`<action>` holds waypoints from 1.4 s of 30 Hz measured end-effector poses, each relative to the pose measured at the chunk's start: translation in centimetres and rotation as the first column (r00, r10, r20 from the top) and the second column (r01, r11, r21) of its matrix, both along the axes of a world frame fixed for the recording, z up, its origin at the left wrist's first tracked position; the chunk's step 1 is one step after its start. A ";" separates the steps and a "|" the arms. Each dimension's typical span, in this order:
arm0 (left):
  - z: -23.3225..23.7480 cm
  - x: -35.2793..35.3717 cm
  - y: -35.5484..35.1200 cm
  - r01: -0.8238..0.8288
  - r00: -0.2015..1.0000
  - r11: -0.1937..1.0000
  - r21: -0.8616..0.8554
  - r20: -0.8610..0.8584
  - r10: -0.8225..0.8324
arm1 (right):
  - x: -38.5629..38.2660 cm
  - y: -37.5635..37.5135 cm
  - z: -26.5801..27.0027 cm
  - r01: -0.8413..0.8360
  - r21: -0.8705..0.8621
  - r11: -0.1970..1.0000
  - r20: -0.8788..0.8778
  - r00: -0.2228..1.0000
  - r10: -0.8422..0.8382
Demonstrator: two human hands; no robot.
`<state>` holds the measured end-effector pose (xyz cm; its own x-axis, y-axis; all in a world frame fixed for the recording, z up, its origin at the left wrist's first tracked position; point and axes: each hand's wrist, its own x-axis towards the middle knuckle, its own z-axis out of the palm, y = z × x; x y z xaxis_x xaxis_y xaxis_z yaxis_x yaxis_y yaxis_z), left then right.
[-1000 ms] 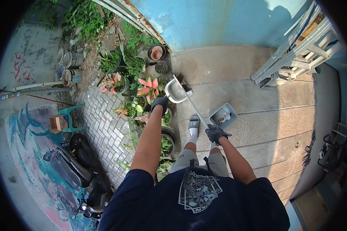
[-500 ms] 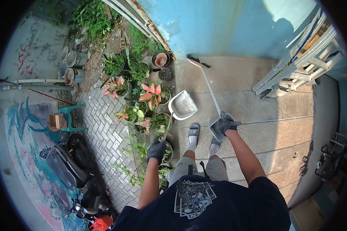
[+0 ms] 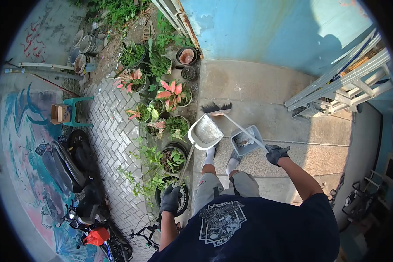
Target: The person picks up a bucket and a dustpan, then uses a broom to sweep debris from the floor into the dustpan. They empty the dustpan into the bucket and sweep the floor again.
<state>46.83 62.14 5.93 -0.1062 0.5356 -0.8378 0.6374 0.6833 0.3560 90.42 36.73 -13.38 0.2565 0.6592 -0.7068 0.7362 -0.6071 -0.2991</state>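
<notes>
My left hand (image 3: 170,198), in a dark grey glove, is closed around the long handle of a white dustpan (image 3: 215,145). The pan lies in front of my feet, its tray dusty. In my gloved right hand (image 3: 277,155) is the end of a broom's pale handle. The broom (image 3: 216,109) has dark bristles, and its head is just beyond the dustpan's far edge. Its handle slants over a small grey bin (image 3: 248,151) beside my foot. Some light-coloured debris shows inside the bin.
Potted plants (image 3: 170,94) line the left side of the concrete floor (image 3: 257,109). White ladder-like frames (image 3: 340,94) lean at the right. A blue wall (image 3: 257,35) stands ahead. Motorbikes (image 3: 67,163) and a teal stool (image 3: 75,111) are at far left.
The broom head has swung from near the blue wall toward me, up to the dustpan. My right hand has moved right, uncovering the bin. My left hand and the dustpan have shifted slightly toward me.
</notes>
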 end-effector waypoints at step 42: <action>2.2 -1.3 -7.5 -0.353 0.933 0.923 0.153 0.128 0.336 | 3.6 13.1 -4.0 0.205 -0.125 0.971 -0.289 0.928 -0.233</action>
